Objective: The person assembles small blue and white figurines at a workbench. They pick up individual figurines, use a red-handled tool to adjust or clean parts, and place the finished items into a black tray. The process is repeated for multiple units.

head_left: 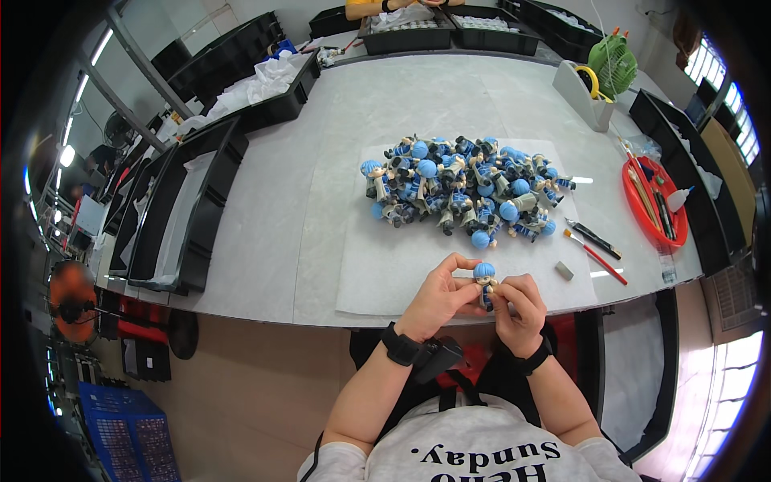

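A small blue-haired figurine (484,275) stands upright between my two hands, just over the near edge of the table. My left hand (440,296) pinches it from the left side, while the fingers of my right hand (520,312) grip it from the right. Its lower part is partly hidden by my fingers. Beyond my hands lies a heap of similar blue-haired figurines (462,189), jumbled on a white sheet (365,273). To the right of my right hand are a small grey block (564,271), a red-handled brush (598,259) and a black pen-like tool (594,238).
A red tray (634,205) of brushes and a small bottle sits at the right. Behind it stand a grey holder (580,96) and a green fan (613,64). Black bins (189,217) line the left edge. Across the table, another person's arms (373,8) show above black trays (405,40).
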{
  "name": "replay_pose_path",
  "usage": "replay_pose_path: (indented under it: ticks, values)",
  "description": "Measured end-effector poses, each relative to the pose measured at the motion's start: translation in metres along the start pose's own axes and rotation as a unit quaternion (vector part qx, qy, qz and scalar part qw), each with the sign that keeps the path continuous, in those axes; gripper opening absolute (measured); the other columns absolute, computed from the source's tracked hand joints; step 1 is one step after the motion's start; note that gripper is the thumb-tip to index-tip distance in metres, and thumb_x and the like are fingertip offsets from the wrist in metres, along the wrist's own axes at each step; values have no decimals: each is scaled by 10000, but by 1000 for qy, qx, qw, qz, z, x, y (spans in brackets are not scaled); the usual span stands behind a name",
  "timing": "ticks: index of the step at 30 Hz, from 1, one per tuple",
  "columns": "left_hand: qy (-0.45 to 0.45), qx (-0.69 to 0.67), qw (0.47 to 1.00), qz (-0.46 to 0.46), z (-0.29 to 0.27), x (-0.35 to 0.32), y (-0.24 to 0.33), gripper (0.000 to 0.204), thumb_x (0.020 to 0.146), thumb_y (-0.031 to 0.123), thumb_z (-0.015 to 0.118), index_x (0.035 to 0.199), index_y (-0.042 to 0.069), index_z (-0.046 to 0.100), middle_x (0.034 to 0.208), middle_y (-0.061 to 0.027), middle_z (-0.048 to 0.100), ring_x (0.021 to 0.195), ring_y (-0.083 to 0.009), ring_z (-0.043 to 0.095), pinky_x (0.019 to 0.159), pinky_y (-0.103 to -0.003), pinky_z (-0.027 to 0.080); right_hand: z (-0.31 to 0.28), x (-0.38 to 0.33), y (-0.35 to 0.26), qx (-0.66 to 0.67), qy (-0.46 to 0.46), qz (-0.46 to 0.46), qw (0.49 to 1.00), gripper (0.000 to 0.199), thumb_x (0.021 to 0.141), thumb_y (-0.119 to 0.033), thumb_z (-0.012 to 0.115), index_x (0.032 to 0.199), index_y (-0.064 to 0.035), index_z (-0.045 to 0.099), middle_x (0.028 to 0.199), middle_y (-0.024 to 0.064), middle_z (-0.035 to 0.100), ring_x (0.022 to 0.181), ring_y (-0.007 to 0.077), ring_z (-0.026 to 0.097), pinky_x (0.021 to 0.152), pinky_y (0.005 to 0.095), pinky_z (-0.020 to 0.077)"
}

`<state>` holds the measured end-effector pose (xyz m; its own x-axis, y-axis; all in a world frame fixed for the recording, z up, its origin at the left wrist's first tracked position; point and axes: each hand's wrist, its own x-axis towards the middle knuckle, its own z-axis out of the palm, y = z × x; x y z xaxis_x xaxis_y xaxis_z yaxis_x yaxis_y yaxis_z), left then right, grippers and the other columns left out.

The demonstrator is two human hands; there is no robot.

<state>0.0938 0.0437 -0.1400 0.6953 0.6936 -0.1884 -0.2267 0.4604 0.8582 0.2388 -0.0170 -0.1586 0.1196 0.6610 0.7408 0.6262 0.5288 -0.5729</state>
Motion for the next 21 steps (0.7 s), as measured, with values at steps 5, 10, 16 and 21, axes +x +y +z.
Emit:
replay_pose_path:
  ticks: [5,10,16,21]
  values:
    - [2,2,1000,0,0,-2,1,280,868,43,468,1139,35,400,946,-122,595,839,-166,602,706,-279,524,-4,1,-3,38,-21,53,998,137,707,28,636,835,-6,602,757,83,555,630,198,512,566,269,429]
    - [22,-29,999,22,-3,-2,-3,314,872,55,470,1173,33,383,985,-125,586,859,-177,600,726,-291,525,-7,4,-5,111,-16,139,984,115,767,-6,593,881,8,604,801,98,562,708,175,543,615,261,448]
    - [29,-69,996,40,-3,-1,-5,326,878,65,469,1188,33,374,1030,-137,578,906,-193,593,743,-301,524,-7,2,-2,156,-30,180,971,253,744,12,580,996,25,557,880,120,581,795,170,569,696,265,470]
    - [28,-94,993,62,-4,0,-10,340,878,56,464,1204,33,373,1034,-135,577,930,-200,587,759,-313,525,-6,4,-4,133,-57,172,974,312,712,24,586,1021,29,538,897,135,586,821,188,588,710,274,479]
